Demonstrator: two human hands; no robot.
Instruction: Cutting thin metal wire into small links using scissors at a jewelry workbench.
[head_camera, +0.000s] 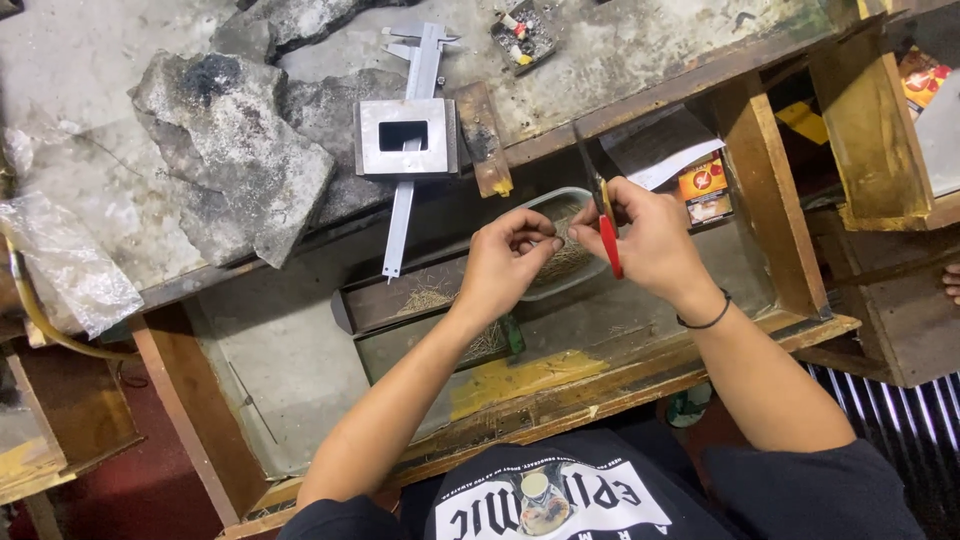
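Looking down from the head camera, I take the clear plastic tray (575, 205) as my landmark: it sits in the open wooden drawer (300, 350) below the bench edge, partly filled with fine straw-coloured wire strands (570, 255). My left hand (505, 262) hovers just over the tray's near-left rim, fingers curled in and the thumb and forefinger pinched together; whatever they nip is too fine for me to make out. My right hand (650, 240) is over the tray's right end, closed around red-handled pliers (603, 215), the red grips running down past the palm and the dark nose pointing up and away from the tray. The two hands nearly meet above the tray. A black wristband (705, 318) circles the right wrist. Beyond the tray, up on the worn bench, lies a steel block with a rectangular window (407, 137), and a vernier caliper (412, 140) passes under it, its tip hanging over the bench edge toward the tray's left. Just right of the block is a small rusty metal bar (484, 140). Far left of the tray sit cracked grey slabs (235, 150) and a crumpled plastic bag (65, 265). To the tray's right, past the pliers, are a few small cartons (705, 185).
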